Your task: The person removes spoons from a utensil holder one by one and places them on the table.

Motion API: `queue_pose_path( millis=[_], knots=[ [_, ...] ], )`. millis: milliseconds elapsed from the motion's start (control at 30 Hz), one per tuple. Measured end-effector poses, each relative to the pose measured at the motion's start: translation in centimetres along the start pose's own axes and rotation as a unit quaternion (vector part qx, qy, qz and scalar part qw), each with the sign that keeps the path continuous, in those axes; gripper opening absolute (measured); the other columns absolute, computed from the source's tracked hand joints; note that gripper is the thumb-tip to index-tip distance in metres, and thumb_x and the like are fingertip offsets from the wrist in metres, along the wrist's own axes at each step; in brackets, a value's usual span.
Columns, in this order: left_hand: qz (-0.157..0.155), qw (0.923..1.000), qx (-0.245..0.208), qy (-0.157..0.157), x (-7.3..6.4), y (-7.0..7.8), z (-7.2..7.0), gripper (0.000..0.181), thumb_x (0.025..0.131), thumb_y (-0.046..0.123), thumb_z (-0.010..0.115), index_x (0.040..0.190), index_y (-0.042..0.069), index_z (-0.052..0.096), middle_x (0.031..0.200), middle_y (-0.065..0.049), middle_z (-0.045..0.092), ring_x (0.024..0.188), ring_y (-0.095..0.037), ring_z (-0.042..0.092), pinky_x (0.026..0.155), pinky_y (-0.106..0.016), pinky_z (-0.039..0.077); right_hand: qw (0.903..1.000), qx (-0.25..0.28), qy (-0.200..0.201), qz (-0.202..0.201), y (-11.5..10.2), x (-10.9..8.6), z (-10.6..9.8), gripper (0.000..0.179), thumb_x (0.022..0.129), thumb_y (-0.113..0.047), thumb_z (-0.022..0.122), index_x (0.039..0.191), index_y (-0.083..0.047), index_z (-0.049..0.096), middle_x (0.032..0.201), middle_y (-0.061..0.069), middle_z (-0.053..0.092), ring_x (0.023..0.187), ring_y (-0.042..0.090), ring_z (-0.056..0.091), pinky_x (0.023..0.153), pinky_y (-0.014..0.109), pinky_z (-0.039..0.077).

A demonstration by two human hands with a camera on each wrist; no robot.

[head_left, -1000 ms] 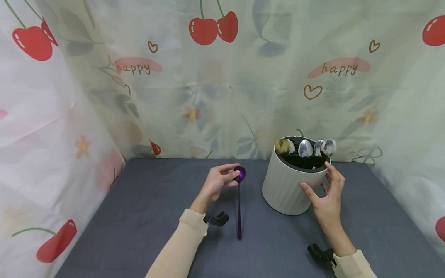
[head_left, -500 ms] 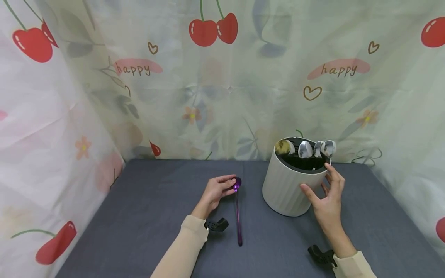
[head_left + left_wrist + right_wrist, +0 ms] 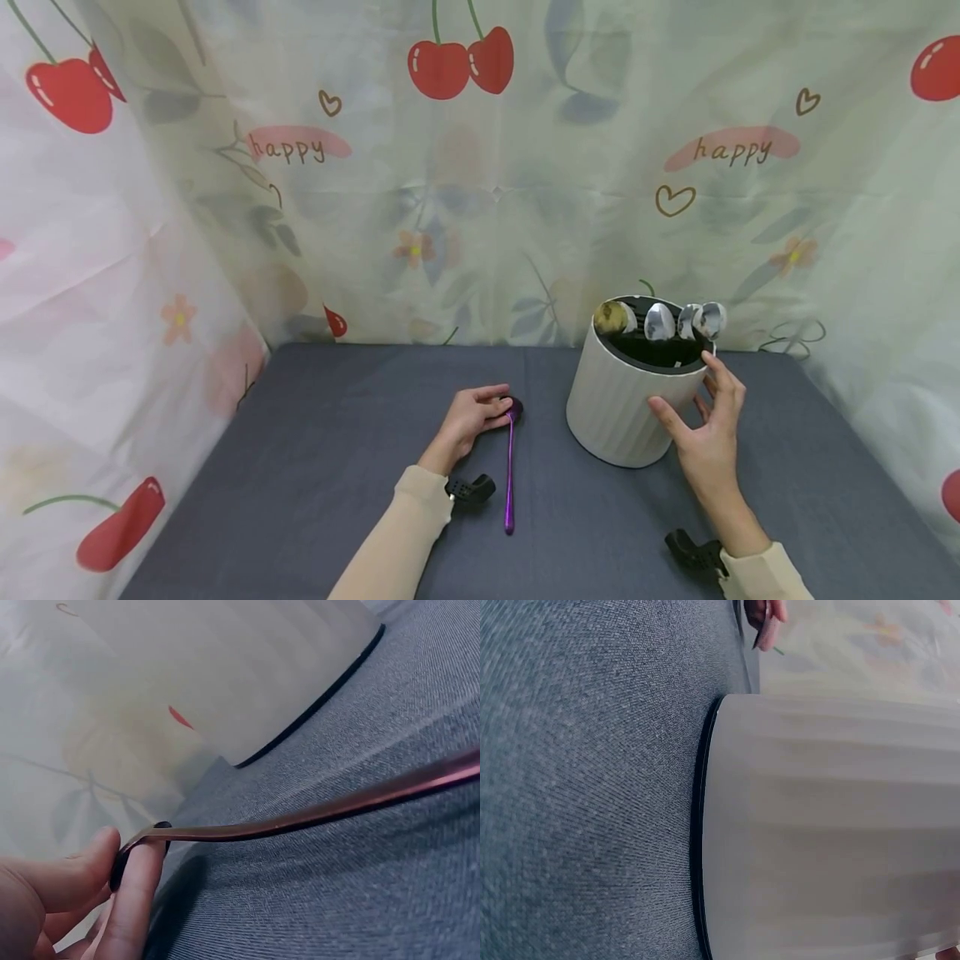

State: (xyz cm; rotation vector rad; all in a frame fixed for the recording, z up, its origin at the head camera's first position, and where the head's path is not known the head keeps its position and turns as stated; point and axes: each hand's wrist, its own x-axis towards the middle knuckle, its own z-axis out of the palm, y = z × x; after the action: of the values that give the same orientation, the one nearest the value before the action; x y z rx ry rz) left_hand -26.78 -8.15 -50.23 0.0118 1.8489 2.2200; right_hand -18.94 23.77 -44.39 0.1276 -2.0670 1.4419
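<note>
My left hand (image 3: 474, 417) pinches a long-handled purple spoon (image 3: 510, 479) by its bowl. The handle slants toward me, its end low over the cloth in the head view. In the left wrist view, thumb and fingertips (image 3: 139, 889) close on the bowl, and the handle (image 3: 300, 822) runs off to the right. On the right stands a white ribbed utensil holder (image 3: 622, 408) with a dark inside. My right hand (image 3: 708, 442) grips it, thumb on the front wall and fingers at the right of the rim. The right wrist view is filled mostly by the holder's wall (image 3: 832, 825).
Several silver spoons (image 3: 659, 322) and one gold-toned spoon (image 3: 611, 317) stand bowls up along the back of the holder. Dark grey cloth (image 3: 337, 433) covers the table. A printed curtain (image 3: 487, 208) hangs behind it and along both sides.
The left hand has come down and nearer to me with the spoon, bringing it lower over the table. The right hand and the holder have stayed in place.
</note>
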Motion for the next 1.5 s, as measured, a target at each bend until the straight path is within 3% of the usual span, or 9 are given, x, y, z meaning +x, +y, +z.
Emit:
queue_pose_path(
  millis=[333,533,700,933,1233,1400,1500],
  knots=[
    [0.010,0.9993,0.035,0.004,0.0,-0.3,0.0,0.041,0.101,-0.006,0.063,0.142,-0.009,0.058,0.113,-0.025,0.071,0.094,-0.018,0.075,0.082,-0.029,0.062,1.0000,0.003,-0.002,-0.002,0.0,0.0,0.0,0.097,0.084,0.006,0.081,0.163,-0.027,0.033,0.146,-0.020,0.026,0.148,0.029,0.031,0.121,0.065,0.026],
    [0.009,0.9983,0.053,0.022,-0.3,-0.1,0.3,0.036,0.101,-0.003,0.066,0.136,-0.009,0.063,0.108,-0.022,0.073,0.086,-0.015,0.075,0.079,-0.027,0.062,1.0000,0.005,-0.001,-0.001,0.0,0.0,0.0,0.096,0.085,0.005,0.081,0.163,-0.027,0.034,0.147,-0.020,0.026,0.147,0.028,0.031,0.121,0.064,0.026],
    [0.012,0.9963,0.081,0.028,-0.7,0.1,0.4,0.034,0.101,0.001,0.068,0.133,-0.008,0.066,0.109,-0.024,0.073,0.083,-0.019,0.077,0.077,-0.030,0.063,1.0000,0.003,0.000,0.002,-0.1,0.0,0.0,0.096,0.085,0.005,0.081,0.163,-0.027,0.033,0.146,-0.020,0.026,0.147,0.028,0.032,0.121,0.063,0.026],
    [0.026,0.9843,0.170,0.041,-1.1,0.7,0.6,0.029,0.099,0.007,0.073,0.126,-0.002,0.073,0.097,-0.015,0.075,0.066,-0.012,0.072,0.066,-0.028,0.063,1.0000,0.005,0.000,0.002,0.0,0.0,-0.1,0.097,0.085,0.006,0.081,0.163,-0.027,0.033,0.147,-0.020,0.026,0.147,0.028,0.031,0.121,0.064,0.025],
    [0.057,0.9631,0.257,0.055,-1.1,1.1,0.6,0.027,0.099,0.013,0.074,0.123,0.000,0.075,0.087,-0.009,0.073,0.061,-0.012,0.067,0.060,-0.029,0.061,1.0000,0.000,-0.004,0.003,0.0,0.0,-0.1,0.097,0.085,0.005,0.081,0.163,-0.027,0.032,0.149,-0.018,0.025,0.148,0.029,0.030,0.122,0.064,0.025],
    [0.087,0.9574,0.266,0.073,-0.9,1.3,0.4,0.027,0.103,0.018,0.069,0.124,0.004,0.075,0.084,-0.010,0.071,0.061,-0.012,0.065,0.058,-0.030,0.060,1.0000,-0.001,-0.005,0.007,0.1,0.0,-0.1,0.098,0.085,0.004,0.082,0.163,-0.026,0.031,0.152,-0.012,0.025,0.149,0.030,0.029,0.123,0.063,0.023],
    [0.107,0.9642,0.232,0.071,-0.8,1.5,0.3,0.028,0.105,0.021,0.066,0.126,0.005,0.074,0.098,-0.017,0.071,0.071,-0.015,0.067,0.066,-0.032,0.062,0.9999,-0.001,-0.005,0.010,0.1,0.0,-0.1,0.098,0.085,0.003,0.082,0.164,-0.026,0.031,0.153,-0.010,0.025,0.149,0.030,0.029,0.123,0.063,0.023]
  ],
)
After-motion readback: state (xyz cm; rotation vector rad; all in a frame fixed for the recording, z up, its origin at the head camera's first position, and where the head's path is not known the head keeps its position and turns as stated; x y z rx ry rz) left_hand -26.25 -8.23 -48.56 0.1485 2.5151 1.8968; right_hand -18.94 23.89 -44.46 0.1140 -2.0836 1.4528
